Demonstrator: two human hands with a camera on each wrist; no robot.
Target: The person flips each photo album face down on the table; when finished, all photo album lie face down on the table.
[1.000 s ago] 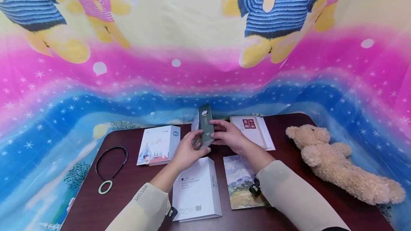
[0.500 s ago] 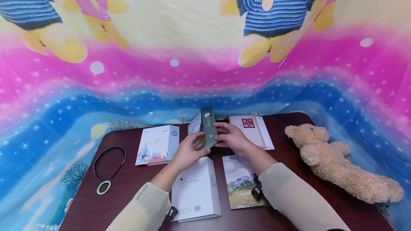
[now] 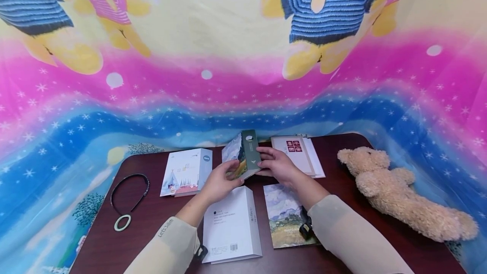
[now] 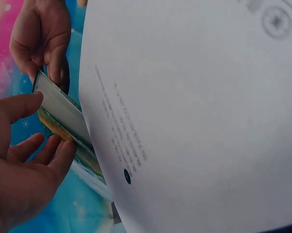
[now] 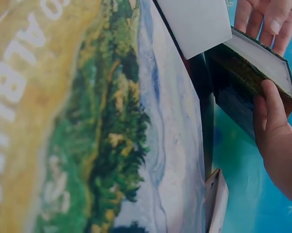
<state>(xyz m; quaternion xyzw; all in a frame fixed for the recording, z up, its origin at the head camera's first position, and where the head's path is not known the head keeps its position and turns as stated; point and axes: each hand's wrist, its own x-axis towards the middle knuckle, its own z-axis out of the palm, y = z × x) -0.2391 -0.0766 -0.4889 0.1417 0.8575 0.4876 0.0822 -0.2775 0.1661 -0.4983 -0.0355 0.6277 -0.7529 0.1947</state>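
A thick photo album [image 3: 252, 153] with a dark green spine and a painted landscape cover is held tilted above the back of the table. My left hand [image 3: 220, 182] grips its near left side; in the left wrist view, the thumb lies over the page edges and the fingers [image 4: 63, 153] touch the cover. My right hand [image 3: 280, 165] holds the spine side, its fingers spread along the green face. The right wrist view shows that hand [image 5: 279, 141] at the album's [image 5: 243, 77] lower corner. Part of the front cover is hidden behind the left fingers.
On the dark red table [image 3: 152, 223] lie a white book [image 3: 230, 227], a landscape album [image 3: 285, 215], a tent-picture book [image 3: 186, 172] and a red-lettered book [image 3: 300, 155]. A black cord with a pale ring [image 3: 122, 223] lies left, a plush bear [image 3: 395, 198] right.
The album has turned so that its painted cover shows more, and its spine has shifted right and slightly down. Both hands have kept hold of it, the right hand moving slightly right.
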